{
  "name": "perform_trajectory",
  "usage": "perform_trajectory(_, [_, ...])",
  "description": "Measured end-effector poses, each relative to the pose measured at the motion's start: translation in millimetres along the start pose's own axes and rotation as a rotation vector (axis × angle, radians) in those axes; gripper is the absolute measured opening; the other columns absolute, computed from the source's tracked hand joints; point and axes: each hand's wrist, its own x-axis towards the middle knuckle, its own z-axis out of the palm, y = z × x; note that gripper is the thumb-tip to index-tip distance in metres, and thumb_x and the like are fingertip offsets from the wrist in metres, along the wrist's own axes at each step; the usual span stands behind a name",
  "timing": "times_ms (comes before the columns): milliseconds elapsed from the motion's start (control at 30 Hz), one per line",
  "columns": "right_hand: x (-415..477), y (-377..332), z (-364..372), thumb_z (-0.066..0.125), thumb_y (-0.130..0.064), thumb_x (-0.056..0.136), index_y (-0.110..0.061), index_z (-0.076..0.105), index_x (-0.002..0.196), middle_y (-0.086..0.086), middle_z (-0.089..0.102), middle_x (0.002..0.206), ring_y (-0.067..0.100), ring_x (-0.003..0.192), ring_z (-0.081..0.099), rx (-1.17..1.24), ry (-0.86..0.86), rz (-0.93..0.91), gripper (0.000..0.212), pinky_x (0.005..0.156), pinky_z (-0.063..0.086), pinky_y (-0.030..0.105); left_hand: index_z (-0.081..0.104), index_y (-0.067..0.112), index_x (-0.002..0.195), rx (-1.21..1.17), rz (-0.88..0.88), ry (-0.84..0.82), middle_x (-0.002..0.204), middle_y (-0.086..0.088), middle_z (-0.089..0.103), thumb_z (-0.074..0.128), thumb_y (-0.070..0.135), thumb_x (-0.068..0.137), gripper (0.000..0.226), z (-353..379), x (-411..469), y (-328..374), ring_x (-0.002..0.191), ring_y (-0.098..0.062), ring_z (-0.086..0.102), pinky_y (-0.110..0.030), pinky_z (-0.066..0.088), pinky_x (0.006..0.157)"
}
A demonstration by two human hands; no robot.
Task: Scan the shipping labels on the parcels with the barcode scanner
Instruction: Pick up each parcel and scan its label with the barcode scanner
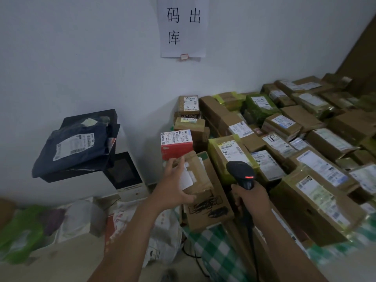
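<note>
My right hand [251, 197] grips the handle of a black barcode scanner [241, 173], whose red light glows on its back. The scanner's head points at a yellow-taped cardboard parcel [230, 153] with a white shipping label. My left hand [175, 184] holds a small brown parcel [198, 177] at its left side, thumb under it and fingers over its top, partly covering its white label. This parcel lies on a larger brown box [211, 214] with black scribbles. A red box [176, 145] with a label stands just behind.
Many labelled cardboard parcels [305, 139] cover a table with a green checked cloth [219, 249] on the right. At the left a dark blue mailer bag [73, 145] lies on a black tray above a white machine [126, 176]. Plastic bags [81, 218] lie below.
</note>
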Motion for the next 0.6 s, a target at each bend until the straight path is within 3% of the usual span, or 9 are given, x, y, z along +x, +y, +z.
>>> perform_trajectory(100, [-4,1,-12,0.072,-0.017,0.087,-0.003,0.055,0.064,0.008,0.055,0.046,0.018,0.039,0.050,0.060,0.006,0.017,0.032,0.044,0.043,0.026,-0.007,0.036,0.156,-0.022,-0.005,-0.084,0.146,0.036,-0.013,0.080,0.048,0.056,0.132,17,12,4,0.145,-0.011,0.007,-0.033,0.035,0.110])
perform_trajectory(233, [-6,-1,-19,0.073,-0.021,0.088,-0.005,0.059,0.074,0.008,0.059,0.050,0.021,0.043,0.053,0.119,-0.022,0.035,0.026,0.048,0.044,0.030,-0.006,0.039,0.155,0.003,-0.025,-0.071,0.153,0.028,-0.026,0.080,0.050,0.062,0.127,32,19,3,0.146,-0.007,-0.004,-0.037,0.029,0.116])
perform_trajectory(333, [-8,-8,-15,0.072,-0.022,0.089,-0.003,0.064,0.075,0.005,0.060,0.049,0.019,0.044,0.054,0.127,-0.076,0.028,0.025,0.047,0.045,0.028,-0.003,0.034,0.157,0.100,0.038,0.065,0.160,0.017,-0.018,0.079,0.038,0.078,0.114,35,24,5,0.147,-0.011,0.005,-0.030,0.027,0.114])
perform_trajectory(433, [-7,-10,-8,0.071,-0.027,0.089,0.001,0.067,0.076,0.016,0.065,0.058,0.027,0.050,0.058,0.058,-0.093,0.008,0.031,0.054,0.048,0.033,-0.006,0.035,0.156,0.060,0.111,0.079,0.151,0.029,-0.013,0.080,0.026,0.081,0.114,37,24,8,0.146,-0.015,0.019,-0.021,0.038,0.104])
perform_trajectory(500, [-5,-4,0,0.070,-0.027,0.090,0.003,0.067,0.075,0.014,0.064,0.054,0.023,0.046,0.059,0.007,-0.085,0.030,0.033,0.049,0.046,0.028,-0.005,0.038,0.155,0.040,0.098,0.059,0.150,0.032,-0.014,0.080,0.034,0.080,0.114,39,23,4,0.147,-0.015,0.018,-0.018,0.035,0.102])
perform_trajectory(600, [-3,12,17,0.069,-0.021,0.090,-0.001,0.062,0.071,0.006,0.059,0.044,0.016,0.035,0.054,0.008,-0.092,0.084,0.028,0.042,0.043,0.022,0.004,0.046,0.154,0.008,-0.034,0.033,0.156,0.025,-0.019,0.075,0.063,0.072,0.109,36,23,-2,0.150,-0.017,0.011,-0.031,0.033,0.111])
